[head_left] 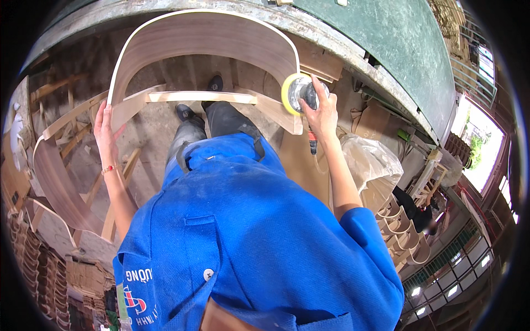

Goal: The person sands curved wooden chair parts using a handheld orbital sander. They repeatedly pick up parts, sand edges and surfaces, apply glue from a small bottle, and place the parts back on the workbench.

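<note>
In front of me stands a curved wooden frame, a bent U-shaped panel joined by a pale straight crossbar. My left hand holds its left end, fingers long against the outer side and thumb apart on the inner side. At the right end, my right hand is closed round the top of a round power sander. The sander's yellow pad is pressed to, or very close to, the frame's outer face. Its red-and-black hose fitting hangs below my palm.
A long green-topped table runs along the far side. Another curved frame lies to my left, near stacked curved pieces. On the right are a clear plastic bag, more bent wooden parts and another person.
</note>
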`<state>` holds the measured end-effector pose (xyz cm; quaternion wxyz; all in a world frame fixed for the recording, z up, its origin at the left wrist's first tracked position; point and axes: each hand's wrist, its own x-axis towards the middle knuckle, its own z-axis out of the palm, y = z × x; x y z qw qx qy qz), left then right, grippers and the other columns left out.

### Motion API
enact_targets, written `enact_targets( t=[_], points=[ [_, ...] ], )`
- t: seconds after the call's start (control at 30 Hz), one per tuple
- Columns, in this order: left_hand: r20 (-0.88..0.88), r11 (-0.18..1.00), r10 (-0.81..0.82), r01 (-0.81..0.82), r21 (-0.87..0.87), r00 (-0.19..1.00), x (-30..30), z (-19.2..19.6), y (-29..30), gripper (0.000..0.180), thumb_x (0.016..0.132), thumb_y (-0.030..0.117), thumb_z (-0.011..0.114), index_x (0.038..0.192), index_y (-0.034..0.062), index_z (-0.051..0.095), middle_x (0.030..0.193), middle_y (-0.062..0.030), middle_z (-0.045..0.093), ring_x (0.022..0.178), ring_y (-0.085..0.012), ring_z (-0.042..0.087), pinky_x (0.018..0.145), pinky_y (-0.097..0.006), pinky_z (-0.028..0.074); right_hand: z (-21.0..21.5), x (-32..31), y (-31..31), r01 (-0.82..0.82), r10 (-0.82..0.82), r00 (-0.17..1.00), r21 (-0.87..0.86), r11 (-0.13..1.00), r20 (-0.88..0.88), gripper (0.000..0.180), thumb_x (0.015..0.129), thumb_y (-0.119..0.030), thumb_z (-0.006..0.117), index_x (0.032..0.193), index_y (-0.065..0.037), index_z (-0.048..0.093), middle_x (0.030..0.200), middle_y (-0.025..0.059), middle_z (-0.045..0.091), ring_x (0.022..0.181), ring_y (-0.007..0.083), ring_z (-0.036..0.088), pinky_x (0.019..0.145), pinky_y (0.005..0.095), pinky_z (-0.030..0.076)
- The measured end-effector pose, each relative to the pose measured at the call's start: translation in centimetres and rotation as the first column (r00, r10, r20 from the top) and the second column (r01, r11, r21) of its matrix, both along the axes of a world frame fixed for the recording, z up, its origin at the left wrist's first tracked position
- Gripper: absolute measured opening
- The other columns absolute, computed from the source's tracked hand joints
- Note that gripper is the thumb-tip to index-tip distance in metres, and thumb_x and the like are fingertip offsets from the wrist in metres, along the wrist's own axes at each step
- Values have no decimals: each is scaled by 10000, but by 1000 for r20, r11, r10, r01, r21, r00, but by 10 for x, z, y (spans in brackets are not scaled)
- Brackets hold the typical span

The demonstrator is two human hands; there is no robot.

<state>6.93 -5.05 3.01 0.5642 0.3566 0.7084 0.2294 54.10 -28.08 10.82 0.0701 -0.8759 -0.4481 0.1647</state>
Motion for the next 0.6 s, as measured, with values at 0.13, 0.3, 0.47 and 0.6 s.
enact_targets(
  t=[0.13, 0.3, 0.47, 0.6],
  points=[
    [-16, 1000, -2, 3, 14, 1000, 3, 3, 1, 495, 948, 407, 593, 1387, 191, 517, 1331, -39, 545, 1238, -186, 506, 930, -442, 507, -1, 5, 3, 28, -29, 999, 24, 999, 32, 787, 756, -251, 773, 1434, -400, 401, 1004, 187, 483, 846, 374, 608, 744, 451, 534],
    [15, 1000, 10, -10, -20, 1000, 1, 1, 2, 519, 940, 408, 601, 1397, 181, 505, 1345, -45, 535, 1245, -193, 505, 933, -443, 504, 1, 2, 1, 28, -28, 999, -3, 1000, 30, 764, 760, -260, 772, 1423, -398, 417, 1014, 189, 484, 869, 373, 609, 761, 454, 530],
    [-24, 1000, 5, -5, 4, 1000, 2, 0, 1, 535, 933, 426, 604, 1399, 187, 499, 1332, -37, 551, 1217, -185, 529, 930, -431, 498, 1, 6, -2, 43, -42, 999, -28, 999, 26, 754, 766, -271, 769, 1428, -368, 421, 1043, 197, 496, 917, 375, 598, 784, 445, 531],
    [-35, 1000, 10, -10, -1, 999, 3, -1, 1, 545, 920, 459, 608, 1389, 200, 508, 1322, -27, 566, 1182, -177, 558, 949, -425, 482, 6, 5, -7, -29, 29, 999, -6, 1000, -14, 769, 772, -248, 763, 1440, -370, 401, 1042, 200, 500, 934, 374, 589, 798, 449, 528]
  ],
)
